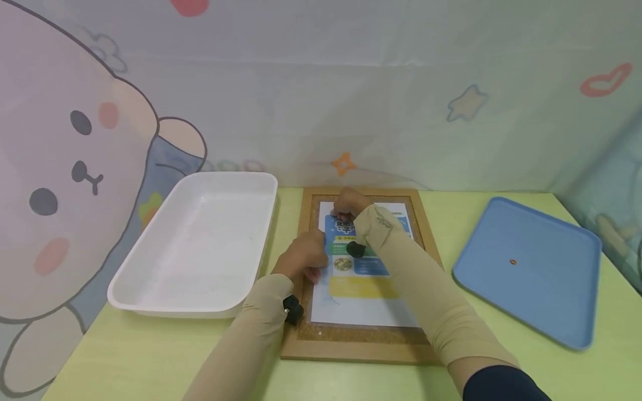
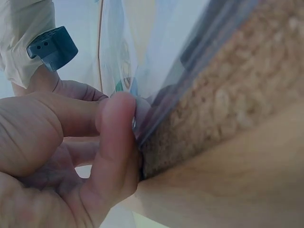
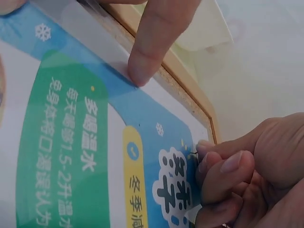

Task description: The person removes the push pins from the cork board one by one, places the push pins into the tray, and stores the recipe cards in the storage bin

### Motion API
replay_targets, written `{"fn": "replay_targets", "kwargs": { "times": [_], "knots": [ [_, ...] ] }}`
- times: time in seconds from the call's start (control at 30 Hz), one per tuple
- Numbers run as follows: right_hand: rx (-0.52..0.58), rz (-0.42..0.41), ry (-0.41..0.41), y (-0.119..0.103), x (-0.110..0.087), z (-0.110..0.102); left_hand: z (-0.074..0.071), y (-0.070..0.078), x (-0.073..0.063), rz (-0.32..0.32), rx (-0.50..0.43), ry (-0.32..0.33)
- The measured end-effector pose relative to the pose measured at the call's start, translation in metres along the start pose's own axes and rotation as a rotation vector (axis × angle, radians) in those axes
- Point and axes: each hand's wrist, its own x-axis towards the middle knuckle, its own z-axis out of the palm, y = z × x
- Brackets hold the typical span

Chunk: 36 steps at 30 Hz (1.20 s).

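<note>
A printed poster (image 1: 351, 309) under a clear plastic film (image 2: 166, 66) lies on a wood-framed cork board (image 1: 366, 337). My left hand (image 1: 303, 256) is at the board's left side. Its index finger (image 3: 145, 52) touches the film's edge beside the cork in the right wrist view. Near the poster's top left corner, my right hand (image 1: 351, 203) has its fingers curled in, thumb and index tips together. A thin, dark, pin-like thing (image 3: 192, 154) shows at those tips; it is too small to identify surely.
To the left stands a deep white plastic tub (image 1: 200, 234). On the right lies a flat blue tray (image 1: 531, 301) bearing one tiny brown piece (image 1: 512, 261). A patterned cloth (image 1: 311, 100) hangs behind the pale yellow-green table (image 1: 125, 356).
</note>
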Motion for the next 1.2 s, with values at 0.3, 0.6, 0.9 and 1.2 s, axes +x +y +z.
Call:
{"fn": "replay_targets", "kwargs": {
  "times": [0.3,0.6,0.9,1.2],
  "knots": [
    [0.044,-0.018,-0.054,-0.005,-0.011,-0.006,-0.002,0.001,0.0,-0.027,-0.015,-0.008],
    [0.049,-0.009,-0.116,0.002,-0.009,-0.011,0.0,0.001,0.003,-0.017,-0.04,-0.031],
    [-0.044,-0.121,-0.135,-0.004,-0.01,-0.012,-0.001,0.001,0.003,-0.022,-0.033,-0.036],
    [-0.224,-0.27,0.096,0.007,-0.01,-0.01,-0.002,0.002,0.001,-0.03,-0.061,-0.041]
  ]
}}
